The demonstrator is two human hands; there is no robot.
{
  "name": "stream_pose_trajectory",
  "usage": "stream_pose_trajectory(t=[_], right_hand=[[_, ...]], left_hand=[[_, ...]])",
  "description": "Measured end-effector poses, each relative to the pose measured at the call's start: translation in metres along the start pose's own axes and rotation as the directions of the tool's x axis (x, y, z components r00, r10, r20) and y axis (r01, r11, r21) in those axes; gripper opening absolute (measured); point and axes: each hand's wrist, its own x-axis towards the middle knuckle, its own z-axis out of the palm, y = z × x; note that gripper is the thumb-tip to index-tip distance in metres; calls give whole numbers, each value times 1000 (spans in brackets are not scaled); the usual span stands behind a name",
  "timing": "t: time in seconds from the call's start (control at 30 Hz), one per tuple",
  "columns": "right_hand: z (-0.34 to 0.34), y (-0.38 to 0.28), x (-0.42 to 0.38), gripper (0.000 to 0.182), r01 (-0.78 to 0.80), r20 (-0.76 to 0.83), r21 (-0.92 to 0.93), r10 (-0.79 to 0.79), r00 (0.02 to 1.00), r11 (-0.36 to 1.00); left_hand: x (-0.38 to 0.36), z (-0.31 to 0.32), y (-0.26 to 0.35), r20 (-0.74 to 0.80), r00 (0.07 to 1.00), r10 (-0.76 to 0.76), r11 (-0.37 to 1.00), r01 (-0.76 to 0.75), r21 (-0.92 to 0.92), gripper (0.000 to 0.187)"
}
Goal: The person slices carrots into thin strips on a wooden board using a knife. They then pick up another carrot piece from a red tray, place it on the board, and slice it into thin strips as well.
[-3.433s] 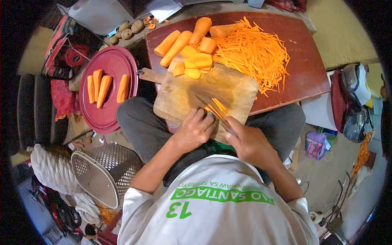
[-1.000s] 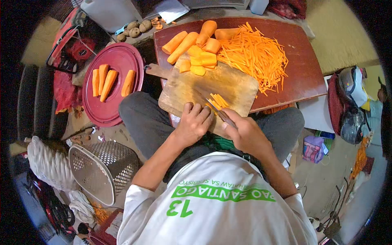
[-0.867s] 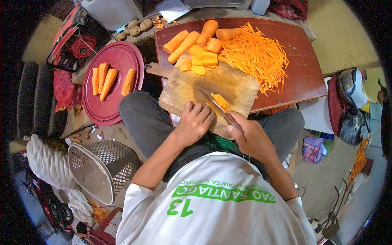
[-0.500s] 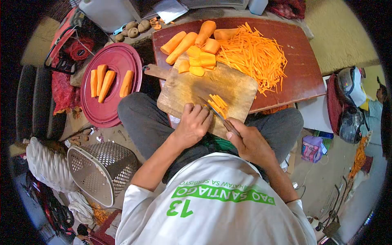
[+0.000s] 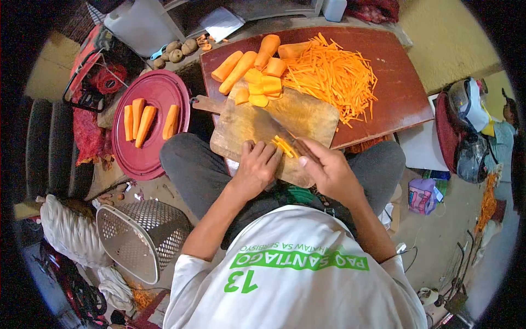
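Observation:
My right hand (image 5: 329, 169) grips a knife (image 5: 275, 125) by its handle, the blade slanting up and left over the wooden cutting board (image 5: 315, 118). Under the blade's near end lie a few carrot sticks (image 5: 282, 147). With fingers curled, my left hand (image 5: 255, 169) presses on the cut carrot at the board's near edge; its fingertips partly hide the piece. Thick carrot chunks (image 5: 268, 85) sit at the board's far left corner. Behind the board rises a heap of carrot sticks, the shredded pile (image 5: 334, 77), beside several whole peeled carrots (image 5: 238, 72).
The board rests on a dark red table (image 5: 402, 82) and reaches over my lap. At left, a round red lid (image 5: 150, 164) carries several peeled carrots (image 5: 145, 126). A perforated basket (image 5: 148, 233) lies tipped on the floor. Potatoes (image 5: 176, 54) sit beyond the lid.
My right hand has lifted the knife and moved it slightly up, its blade now above the carrot sticks. My left hand stays almost in place at the carrot.

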Motion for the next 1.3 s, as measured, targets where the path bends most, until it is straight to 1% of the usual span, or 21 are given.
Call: stream_pose_trajectory(t=[0.07,0.1,0.2,0.27,0.3,0.37,0.43,0.57,0.7,0.77,0.83,0.9,1.0,1.07,1.13,1.17,1.2,1.27,1.3], right_hand=[[-10,0,-4,42,-78,-22,40,79,997,996],[-15,4,-7,42,-120,-29,56,122,992,991],[-25,20,-18,42,-264,-33,191,275,961,945],[-30,31,-26,41,-321,-13,379,352,936,868],[-34,37,-28,43,-342,13,410,370,929,846],[-38,54,-30,44,-363,37,471,393,919,804],[-41,64,-27,45,-375,59,511,404,913,773],[-31,93,-20,43,-362,143,583,347,927,727],[-11,83,-16,43,-416,218,595,360,907,688],[-3,82,-17,44,-418,233,610,352,907,673],[3,82,-21,44,-400,223,657,342,913,639],[9,89,-24,44,-364,212,721,312,926,589],[12,94,-24,42,-325,204,818,288,936,475],[7,95,-22,42,-302,175,829,294,940,471],[-5,89,-17,42,-275,146,847,298,943,455],[-11,97,-14,42,-239,116,845,271,955,479],[-24,87,-8,36,-224,100,844,266,959,487],[-44,86,6,39,-137,7,818,228,974,559],[-54,85,16,47,-112,-38,803,237,971,586]], left_hand=[[0,2,-2,-2,1000,-2,1000,2,-11,39],[0,5,-4,-10,1000,-28,999,27,-37,39],[-1,9,-10,-16,994,-112,988,110,-108,37],[1,7,-9,-2,984,-177,973,175,-152,36],[2,7,-8,3,981,-195,966,193,-171,37],[4,6,-6,15,973,-231,951,229,-205,37],[5,7,-5,-2,972,-235,948,229,-223,38],[9,10,-2,-43,969,-244,937,224,-268,37],[9,9,-3,12,967,-254,933,248,-260,43],[6,11,-5,38,963,-266,927,266,-266,46],[9,11,-5,4,971,-238,941,232,-248,43],[11,12,-5,2,975,-222,945,216,-245,40],[20,14,-8,23,979,-201,944,200,-262,40],[28,13,-8,19,984,-177,944,175,-279,41],[47,11,-8,27,989,-149,959,151,-242,40],[60,12,-10,30,991,-134,965,137,-224,39],[74,16,-14,21,995,-103,968,105,-229,39],[108,27,-27,1,999,-43,971,42,-237,39],[128,30,-32,-24,1000,-12,973,6,-231,40]])
